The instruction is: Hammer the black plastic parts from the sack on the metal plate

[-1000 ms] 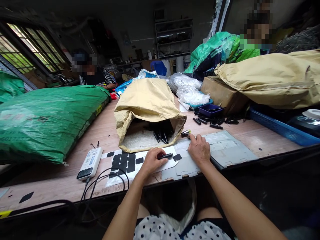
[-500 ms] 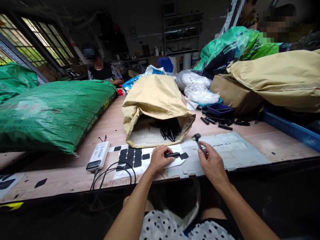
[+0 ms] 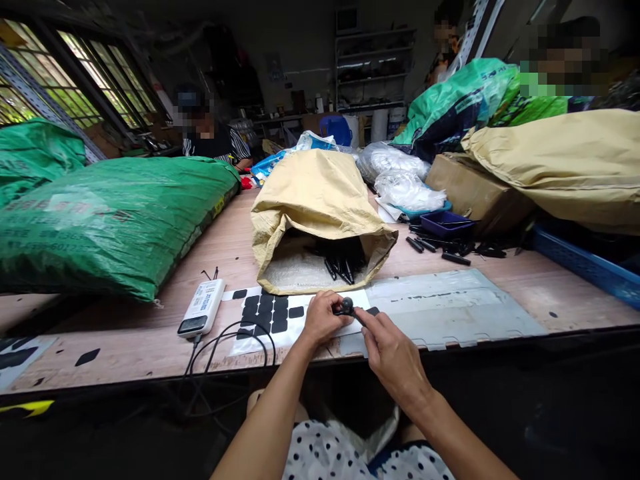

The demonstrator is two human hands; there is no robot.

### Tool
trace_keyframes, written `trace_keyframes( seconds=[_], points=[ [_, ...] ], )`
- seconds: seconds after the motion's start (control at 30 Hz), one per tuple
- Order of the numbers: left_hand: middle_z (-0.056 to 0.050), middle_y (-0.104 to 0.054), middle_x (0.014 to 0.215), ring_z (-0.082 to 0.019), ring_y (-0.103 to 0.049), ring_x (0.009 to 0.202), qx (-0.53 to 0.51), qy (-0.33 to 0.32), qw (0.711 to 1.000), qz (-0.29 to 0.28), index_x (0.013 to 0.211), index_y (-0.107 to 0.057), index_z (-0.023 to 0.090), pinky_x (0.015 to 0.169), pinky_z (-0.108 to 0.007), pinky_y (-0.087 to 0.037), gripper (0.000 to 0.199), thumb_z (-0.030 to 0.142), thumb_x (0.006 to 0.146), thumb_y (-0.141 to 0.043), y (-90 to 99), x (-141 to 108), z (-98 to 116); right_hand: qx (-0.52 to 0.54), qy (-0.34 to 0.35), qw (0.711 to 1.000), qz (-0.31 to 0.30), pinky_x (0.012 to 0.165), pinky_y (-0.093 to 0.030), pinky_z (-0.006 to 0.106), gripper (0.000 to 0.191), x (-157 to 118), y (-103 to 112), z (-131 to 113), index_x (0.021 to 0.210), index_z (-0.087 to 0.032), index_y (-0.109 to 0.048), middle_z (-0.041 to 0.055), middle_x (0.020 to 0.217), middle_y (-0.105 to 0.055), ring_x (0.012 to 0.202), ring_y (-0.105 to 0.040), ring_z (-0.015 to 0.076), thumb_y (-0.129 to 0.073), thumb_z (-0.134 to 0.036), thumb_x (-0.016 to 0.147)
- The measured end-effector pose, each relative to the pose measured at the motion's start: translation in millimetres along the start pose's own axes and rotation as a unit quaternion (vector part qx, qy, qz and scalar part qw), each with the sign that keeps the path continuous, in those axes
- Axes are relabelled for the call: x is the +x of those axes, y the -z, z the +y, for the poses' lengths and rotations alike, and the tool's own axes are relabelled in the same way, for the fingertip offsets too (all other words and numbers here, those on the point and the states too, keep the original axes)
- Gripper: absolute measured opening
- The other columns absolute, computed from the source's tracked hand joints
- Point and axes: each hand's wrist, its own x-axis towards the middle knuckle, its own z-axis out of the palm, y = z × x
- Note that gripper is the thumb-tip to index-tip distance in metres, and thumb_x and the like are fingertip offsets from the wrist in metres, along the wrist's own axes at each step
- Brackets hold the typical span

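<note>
My left hand [image 3: 323, 319] is closed around a small black cylindrical piece, mostly hidden behind its fingers. My right hand [image 3: 393, 353] grips a dark tool with a round black head [image 3: 347, 305], and that head is at the black piece beside my left fingertips. Both hands are over the near edge of the table, above a white sheet with black rounded patches [image 3: 265, 313] and a grey plate [image 3: 450, 308]. Just beyond them, a beige sack [image 3: 320, 193] lies with its mouth open toward me, black pieces [image 3: 343, 263] inside.
A white power bank [image 3: 203, 308] with looped black cables lies left of the sheet, near a big green sack [image 3: 110, 227]. To the right are loose black pieces [image 3: 456, 259], a purple tray [image 3: 446, 223], a cardboard box [image 3: 470, 187] and a blue crate [image 3: 590, 267]. People are beyond.
My right hand has moved left and brought the tool's round head to the black piece in my left hand. The view has shifted slightly.
</note>
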Motion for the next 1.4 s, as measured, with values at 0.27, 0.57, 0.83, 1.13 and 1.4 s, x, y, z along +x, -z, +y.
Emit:
trace_keyframes(
  seconds=[0.27, 0.57, 0.83, 1.13, 1.4],
  points=[
    [0.002, -0.066, 0.082, -0.018, -0.057, 0.086, -0.019, -0.006, 1.000, 0.001, 0.081, -0.072, 0.022, 0.077, -0.030, -0.042, 0.017, 0.020, 0.066, -0.080, -3.0, -0.3, -5.2, 0.001, -0.040, 0.998, 0.040, 0.071, -0.049, 0.025, 0.045, -2.5, 6.8, 2.8, 0.141, -0.029, -0.058, 0.0056, 0.102, -0.067, 0.087, -0.067, 0.0176, -0.036, -0.028, 0.103],
    [0.001, -0.068, 0.085, -0.020, -0.058, 0.089, 0.002, -0.006, 1.000, 0.000, 0.080, -0.071, 0.022, 0.080, -0.031, -0.043, 0.016, 0.020, 0.066, -0.078, -0.3, -0.6, -1.0, -0.035, -0.091, 0.992, 0.075, 0.072, -0.046, 0.027, 0.045, 7.4, 14.4, 31.1, 0.142, -0.034, -0.058, 0.0031, 0.103, -0.065, 0.092, -0.064, 0.0178, -0.043, -0.026, 0.100],
    [0.000, -0.070, 0.089, -0.022, -0.059, 0.093, 0.023, -0.021, 0.999, -0.009, 0.085, -0.072, 0.023, 0.084, -0.033, -0.042, 0.024, 0.021, 0.062, -0.082, 0.8, -2.2, -0.2, -0.200, -0.175, 0.964, 0.031, 0.067, -0.033, 0.030, 0.045, 57.6, 17.8, 95.8, 0.136, -0.029, -0.066, 0.0068, 0.096, -0.060, 0.087, -0.054, 0.0197, -0.051, -0.018, 0.095],
    [0.000, -0.068, 0.087, -0.021, -0.058, 0.091, 0.041, -0.030, 0.999, -0.020, 0.086, -0.073, 0.023, 0.082, -0.033, -0.042, 0.023, 0.025, 0.066, -0.082, 1.6, -1.7, 0.3, -0.258, -0.130, 0.956, 0.056, 0.073, -0.031, 0.032, 0.044, 79.9, -9.7, 98.5, 0.135, -0.027, -0.065, 0.0110, 0.104, -0.057, 0.091, -0.050, 0.0220, -0.050, -0.019, 0.094],
    [-0.002, -0.071, 0.092, -0.024, -0.057, 0.096, 0.031, -0.045, 0.998, -0.022, 0.088, -0.072, 0.023, 0.087, -0.036, -0.042, 0.014, 0.028, 0.076, -0.077, 2.3, -1.5, 0.6, -0.267, -0.130, 0.954, 0.050, 0.073, -0.032, 0.034, 0.043, 80.0, -7.6, 94.3, 0.133, -0.026, -0.063, 0.0114, 0.106, -0.057, 0.096, -0.051, 0.0247, -0.051, -0.020, 0.093]
  ],
)
